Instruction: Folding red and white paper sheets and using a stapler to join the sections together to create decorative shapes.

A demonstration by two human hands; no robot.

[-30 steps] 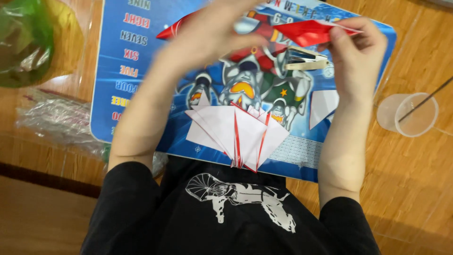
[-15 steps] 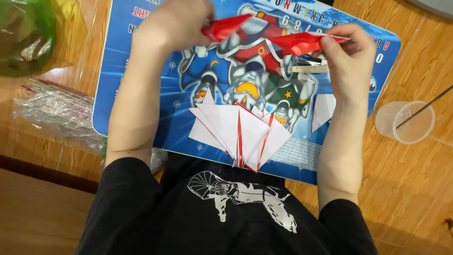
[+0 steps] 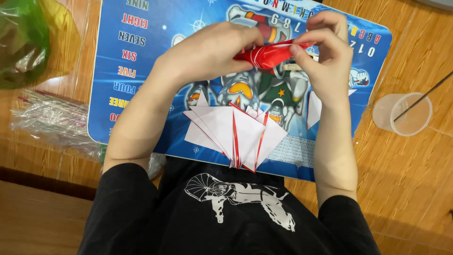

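Observation:
Both of my hands hold one folded piece of red paper (image 3: pixel 269 54) above a blue printed mat (image 3: pixel 151 52). My left hand (image 3: pixel 207 52) pinches its left end, and my right hand (image 3: pixel 325 52) grips its right end with fingertips curled over it. The paper is bunched into a narrow, folded shape. Below my hands, a fan of several folded paper pieces (image 3: pixel 233 134), white with red edges, lies on the mat near its front edge. A small white paper piece (image 3: pixel 313 109) lies beside my right wrist.
The mat lies on a wooden table (image 3: pixel 415 179). A clear plastic cup (image 3: pixel 402 114) with a thin stick in it stands at the right. A green plastic bag (image 3: pixel 21 42) sits at the far left, above a clear packet of thin sticks (image 3: pixel 47 118).
The red paper was stretched wide between my hands; now it is squeezed into a short folded bundle. My hands have come closer together over the mat's middle.

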